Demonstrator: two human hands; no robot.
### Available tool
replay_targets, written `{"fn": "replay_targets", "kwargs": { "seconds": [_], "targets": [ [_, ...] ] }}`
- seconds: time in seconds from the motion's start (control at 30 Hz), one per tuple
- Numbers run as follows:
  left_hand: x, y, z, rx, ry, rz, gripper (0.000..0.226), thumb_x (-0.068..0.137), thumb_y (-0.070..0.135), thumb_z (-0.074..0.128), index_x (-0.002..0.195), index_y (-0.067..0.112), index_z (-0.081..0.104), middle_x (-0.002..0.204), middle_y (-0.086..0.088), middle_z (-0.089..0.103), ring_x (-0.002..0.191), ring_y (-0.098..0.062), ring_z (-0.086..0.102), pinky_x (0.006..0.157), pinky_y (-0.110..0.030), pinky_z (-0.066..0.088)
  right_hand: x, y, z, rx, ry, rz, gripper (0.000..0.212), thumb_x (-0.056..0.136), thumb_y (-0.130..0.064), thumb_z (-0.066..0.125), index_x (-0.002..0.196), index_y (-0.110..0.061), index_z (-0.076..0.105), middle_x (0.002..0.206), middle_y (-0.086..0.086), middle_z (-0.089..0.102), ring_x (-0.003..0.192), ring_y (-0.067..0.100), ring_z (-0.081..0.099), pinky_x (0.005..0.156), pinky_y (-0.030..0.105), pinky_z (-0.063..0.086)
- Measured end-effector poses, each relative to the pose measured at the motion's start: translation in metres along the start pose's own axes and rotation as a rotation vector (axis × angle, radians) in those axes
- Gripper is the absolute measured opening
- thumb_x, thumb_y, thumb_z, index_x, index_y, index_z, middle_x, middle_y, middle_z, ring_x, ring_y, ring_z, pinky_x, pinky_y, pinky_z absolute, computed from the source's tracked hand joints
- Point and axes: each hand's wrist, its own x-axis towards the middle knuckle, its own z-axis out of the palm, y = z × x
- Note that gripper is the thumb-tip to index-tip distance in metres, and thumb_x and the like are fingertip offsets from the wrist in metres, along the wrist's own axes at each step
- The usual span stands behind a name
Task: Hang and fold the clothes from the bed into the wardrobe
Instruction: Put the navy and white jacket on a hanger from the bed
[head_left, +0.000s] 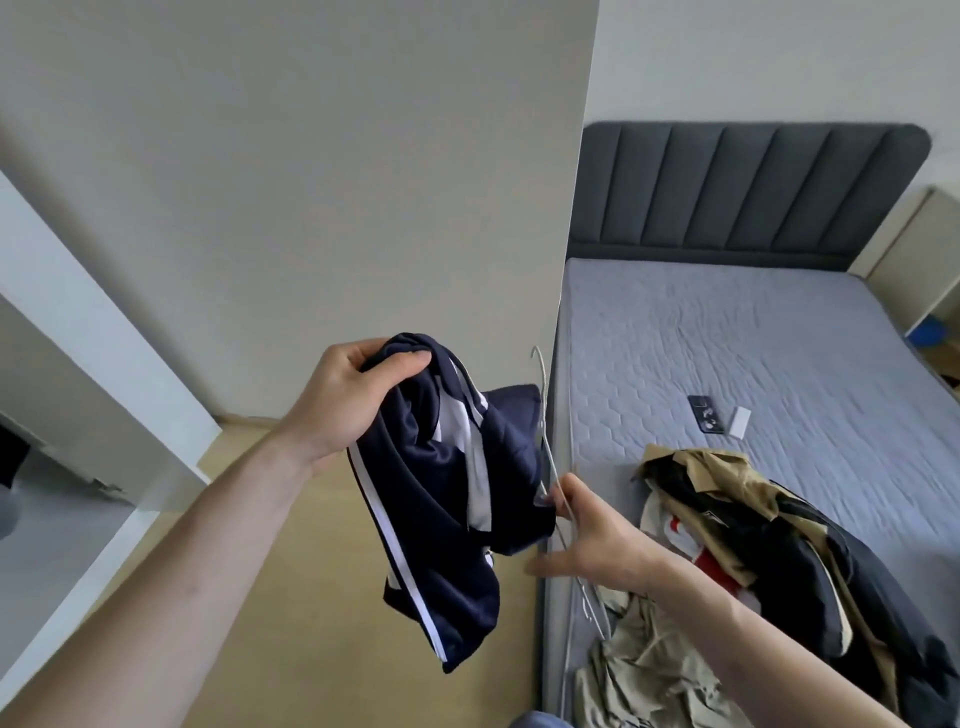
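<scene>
My left hand (340, 400) grips the bunched top of a navy garment with white stripes (457, 499), which hangs over the floor beside the bed. My right hand (592, 535) pinches a thin white wire hanger (543, 405) whose hook points upward; part of the hanger lies behind the garment. A pile of khaki, black and red-white clothes (737, 545) lies on the near corner of the bed (727, 332). The open white wardrobe (78, 415) stands at the left.
A dark phone (704, 414) and a small white card (740, 422) lie on the grey mattress. A padded grey headboard (743, 187) stands behind it. A white panel (311, 182) rises ahead, above wooden floor (311, 597). A shelf unit (930, 270) sits far right.
</scene>
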Motion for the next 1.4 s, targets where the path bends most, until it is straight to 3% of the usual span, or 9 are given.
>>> {"fn": "replay_targets", "kwargs": {
  "seconds": [0.13,0.27,0.4,0.53,0.8,1.0,1.13,1.23,1.4],
  "targets": [
    [0.007,-0.006,-0.017,0.062,0.059,0.005,0.032,0.086,0.045,0.075,0.091,0.014,0.079,0.090,-0.012,0.077,0.083,-0.017,0.074,0.075,-0.029,0.057,0.007,-0.024,0.006,0.180,0.225,-0.050,0.021,0.078,-0.034,0.078,0.077,-0.035,0.057,0.069,-0.006,0.059,0.071,0.011,0.061,0.069,0.040,0.055],
    [0.015,-0.034,-0.044,0.451,0.232,0.004,0.037,0.087,0.053,0.070,0.080,0.017,0.071,0.065,-0.003,0.063,0.060,-0.009,0.055,0.061,-0.030,0.043,0.011,-0.061,-0.012,0.335,0.337,-0.139,0.039,0.083,-0.036,0.071,0.067,-0.032,0.035,0.063,-0.010,0.036,0.058,0.010,0.035,0.054,0.019,0.035],
    [0.016,-0.072,-0.047,0.696,0.251,-0.061,0.040,0.091,0.043,0.070,0.062,0.019,0.056,0.048,0.009,0.047,0.052,-0.016,0.048,0.053,-0.032,0.033,0.019,-0.095,-0.023,0.397,0.351,-0.156,0.040,0.085,-0.031,0.070,0.068,-0.028,0.033,0.065,0.001,0.033,0.058,0.016,0.038,0.048,0.027,0.035],
    [0.002,-0.088,-0.028,0.860,0.172,-0.083,0.012,0.089,0.031,0.072,0.081,0.024,0.067,0.087,0.004,0.065,0.083,-0.022,0.063,0.070,-0.032,0.047,0.026,-0.113,-0.016,0.434,0.348,-0.138,0.038,0.086,-0.025,0.070,0.070,-0.024,0.035,0.061,0.008,0.040,0.060,0.027,0.053,0.058,0.046,0.042],
    [-0.078,-0.073,0.054,0.467,-0.160,-0.010,0.037,0.077,0.059,0.074,0.107,0.042,0.063,0.104,0.025,0.069,0.094,0.002,0.067,0.073,-0.020,0.056,0.030,-0.109,0.011,0.226,0.374,-0.130,0.041,0.082,-0.032,0.069,0.064,-0.027,0.033,0.065,0.000,0.034,0.066,0.022,0.034,0.062,0.042,0.034],
    [-0.077,-0.072,0.066,0.414,-0.123,-0.033,0.022,0.088,0.047,0.064,0.104,0.033,0.068,0.096,0.018,0.075,0.094,-0.005,0.070,0.085,-0.041,0.057,0.024,-0.108,0.006,0.146,0.326,-0.169,0.044,0.082,-0.041,0.068,0.065,-0.026,0.030,0.060,-0.002,0.032,0.059,0.018,0.031,0.056,0.035,0.031],
    [-0.072,-0.071,0.062,0.377,-0.070,0.004,0.013,0.098,0.032,0.058,0.094,0.030,0.071,0.084,0.012,0.074,0.077,-0.005,0.069,0.075,-0.030,0.055,0.018,-0.105,-0.005,0.191,0.300,-0.153,0.044,0.084,-0.039,0.069,0.065,-0.029,0.031,0.052,-0.007,0.041,0.041,0.015,0.047,0.043,0.027,0.037],
    [-0.068,-0.067,0.052,0.237,-0.023,-0.020,0.021,0.105,0.024,0.054,0.091,0.022,0.070,0.081,0.009,0.072,0.074,-0.007,0.064,0.072,-0.029,0.049,0.006,-0.097,-0.020,0.169,0.318,-0.172,0.046,0.092,-0.032,0.066,0.066,-0.032,0.028,0.081,-0.010,0.076,0.041,0.017,0.040,0.040,0.028,0.040],
    [-0.063,-0.056,0.037,-0.014,-0.062,-0.068,0.039,0.110,0.028,0.047,0.103,-0.009,0.059,0.094,-0.021,0.065,0.089,-0.022,0.058,0.084,-0.043,0.047,-0.020,-0.081,-0.030,0.052,0.376,-0.095,0.047,0.083,-0.054,0.072,0.070,-0.031,0.032,0.113,-0.013,0.077,0.036,0.012,0.037,0.039,0.021,0.036]
  ]
}}
